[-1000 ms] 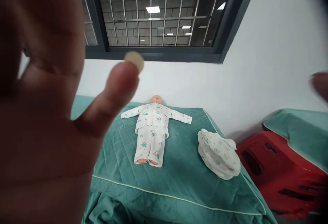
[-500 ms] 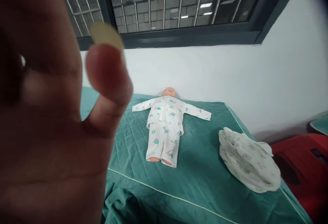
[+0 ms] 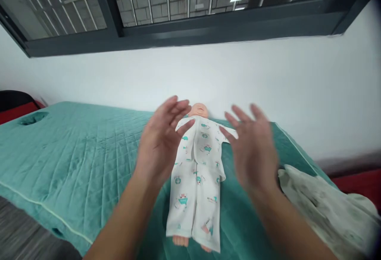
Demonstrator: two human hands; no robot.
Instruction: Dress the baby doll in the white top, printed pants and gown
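Note:
A baby doll (image 3: pixel 199 110) in a white printed sleepsuit (image 3: pixel 196 180) lies on its back on a green quilted bed cover (image 3: pixel 74 153), head towards the wall. My left hand (image 3: pixel 162 141) hovers over the doll's left sleeve, fingers stretched out and empty. My right hand (image 3: pixel 253 149) hangs above the doll's other sleeve, fingers spread, holding nothing. Both hands are slightly blurred.
A crumpled white printed cloth (image 3: pixel 327 208) lies on the bed at the right. A white wall and a barred dark-framed window (image 3: pixel 184 10) stand behind. Something red (image 3: pixel 361 182) sits beyond the right edge, another red item (image 3: pixel 14 111) at far left.
My left hand has dropped away from the camera and both hands are now out over the doll. The view has moved closer to the bed and tilted down.

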